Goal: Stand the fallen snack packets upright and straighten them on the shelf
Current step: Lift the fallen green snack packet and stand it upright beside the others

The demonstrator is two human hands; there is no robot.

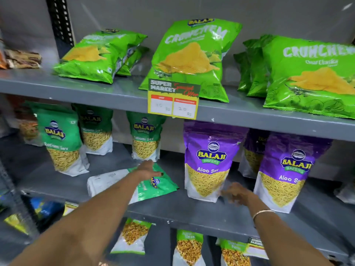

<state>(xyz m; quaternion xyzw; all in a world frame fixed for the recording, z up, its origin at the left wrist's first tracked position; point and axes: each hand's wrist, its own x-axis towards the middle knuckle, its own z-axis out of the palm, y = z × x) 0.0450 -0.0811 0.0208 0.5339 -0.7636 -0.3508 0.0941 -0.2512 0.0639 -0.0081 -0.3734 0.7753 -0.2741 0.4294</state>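
Currently the left hand (pixel 148 169), fingers apart, rests on the fallen green packet (pixel 153 186); at 3 o'clock, the blurred right hand (pixel 235 194), grip indeterminate. Next: grasp and upright.

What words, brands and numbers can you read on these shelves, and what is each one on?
"CRUNCHEM": light green chip bags
"BALAJI", "Ratlami Sev": dark green packets
"BALAJI WAFERS", "Aloo Sev": purple packets
"SUPER MARKET Special Offer", "20": shelf price tag
Bottom-shelf packets: blurred, unreadable.
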